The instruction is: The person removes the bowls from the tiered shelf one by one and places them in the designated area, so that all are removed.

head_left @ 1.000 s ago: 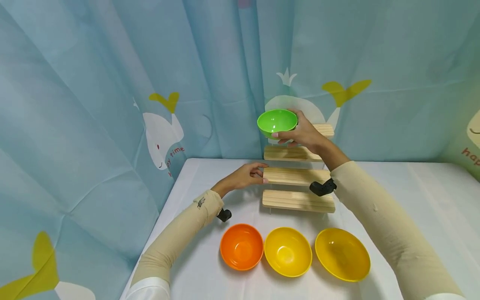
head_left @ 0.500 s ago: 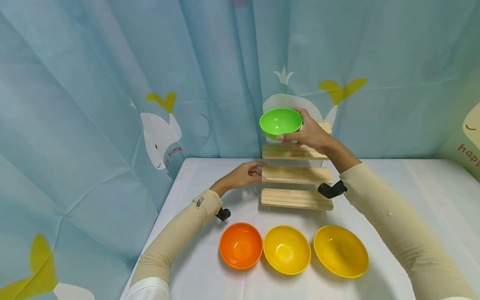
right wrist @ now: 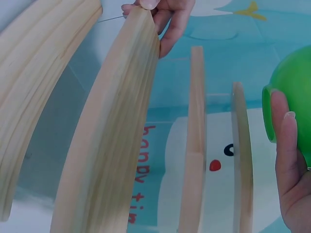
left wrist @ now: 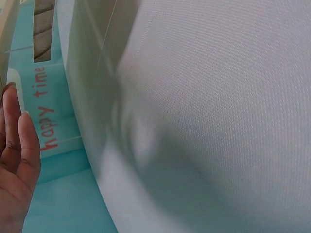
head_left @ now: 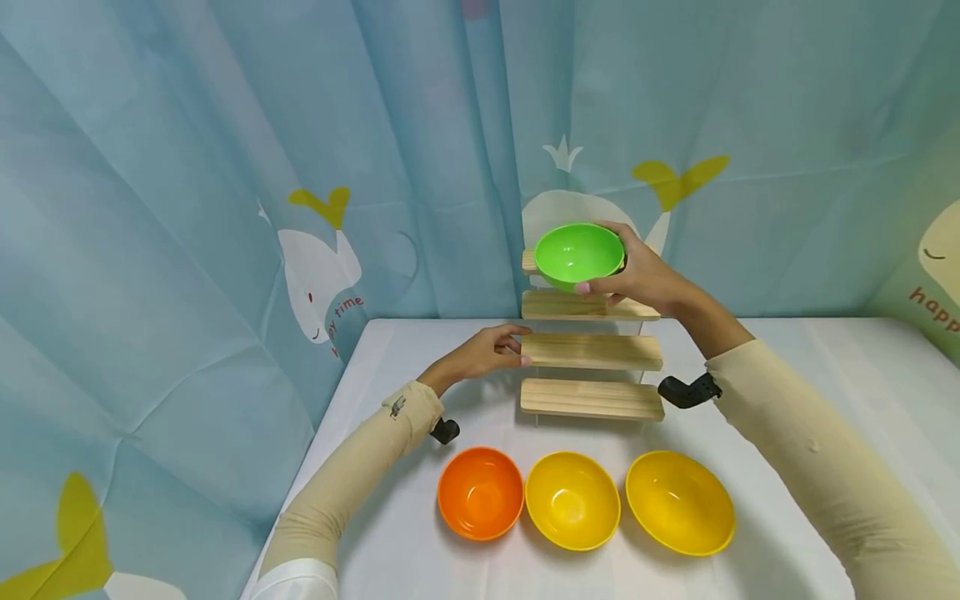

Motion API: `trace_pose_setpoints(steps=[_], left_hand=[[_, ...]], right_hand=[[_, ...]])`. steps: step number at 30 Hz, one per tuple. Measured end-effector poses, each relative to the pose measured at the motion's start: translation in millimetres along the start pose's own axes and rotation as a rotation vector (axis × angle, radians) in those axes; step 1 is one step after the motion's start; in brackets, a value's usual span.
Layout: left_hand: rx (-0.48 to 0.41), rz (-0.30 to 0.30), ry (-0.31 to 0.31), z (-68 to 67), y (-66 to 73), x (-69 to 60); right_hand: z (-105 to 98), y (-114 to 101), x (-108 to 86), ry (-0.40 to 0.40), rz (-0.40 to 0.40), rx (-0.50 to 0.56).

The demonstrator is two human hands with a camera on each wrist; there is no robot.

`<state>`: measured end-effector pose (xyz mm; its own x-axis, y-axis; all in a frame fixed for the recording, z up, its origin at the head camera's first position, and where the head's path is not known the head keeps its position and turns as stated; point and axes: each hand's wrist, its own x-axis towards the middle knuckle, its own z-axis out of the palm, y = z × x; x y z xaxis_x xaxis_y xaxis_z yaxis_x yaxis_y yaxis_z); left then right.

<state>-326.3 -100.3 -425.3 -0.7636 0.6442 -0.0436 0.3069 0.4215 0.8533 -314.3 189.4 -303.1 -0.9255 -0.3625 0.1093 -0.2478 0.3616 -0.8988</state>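
A tiered wooden shelf (head_left: 592, 352) with several plank steps stands at the back of the table. My left hand (head_left: 483, 354) pinches the left end of its second step from the bottom, thumb in front and fingers behind, as the right wrist view shows. My right hand (head_left: 641, 271) holds a green bowl (head_left: 577, 254) by its right side, mouth up and tipped toward me. The bowl is at the top step, hiding much of that plank; I cannot tell whether it touches. In the right wrist view, fingers lie along the base of the green bowl (right wrist: 296, 97).
An orange bowl (head_left: 480, 493), a yellow bowl (head_left: 573, 501) and a darker yellow, wider bowl (head_left: 680, 503) stand in a row in front of the shelf. A blue curtain (head_left: 442, 167) with whale prints hangs behind and left of the white table (head_left: 787, 400).
My right hand has carried the green bowl to the right and slightly down at the top step. The left hand keeps its place on the shelf's end.
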Motion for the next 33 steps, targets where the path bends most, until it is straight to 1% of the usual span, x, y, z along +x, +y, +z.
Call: trace_pose_setpoints(steps=[5, 9, 15, 22, 27, 33], left_hand=[[-0.027, -0.012, -0.016, 0.4, -3.1, -0.7], [-0.025, -0.017, -0.015, -0.3, -4.7, -0.2], [-0.031, -0.023, -0.013, -1.1, -3.5, 0.2], [-0.021, -0.022, -0.007, -0.5, -4.0, 1.7], [-0.023, -0.022, -0.007, -0.6, -4.9, 2.2], [-0.024, -0.021, -0.006, -0.5, -4.7, 2.7]], right_hand=[[-6.4, 4.4, -9.1, -0.009, 0.008, 0.003], [-11.4, 4.6, -17.1, -0.009, 0.011, -0.004], [-16.8, 7.1, -26.1, 0.003, 0.003, -0.016], [-21.6, 15.0, -37.3, 0.002, -0.008, 0.006], [-24.8, 21.4, -45.4, -0.008, -0.02, -0.012], [-27.3, 24.7, -56.8, 0.004, -0.015, -0.043]])
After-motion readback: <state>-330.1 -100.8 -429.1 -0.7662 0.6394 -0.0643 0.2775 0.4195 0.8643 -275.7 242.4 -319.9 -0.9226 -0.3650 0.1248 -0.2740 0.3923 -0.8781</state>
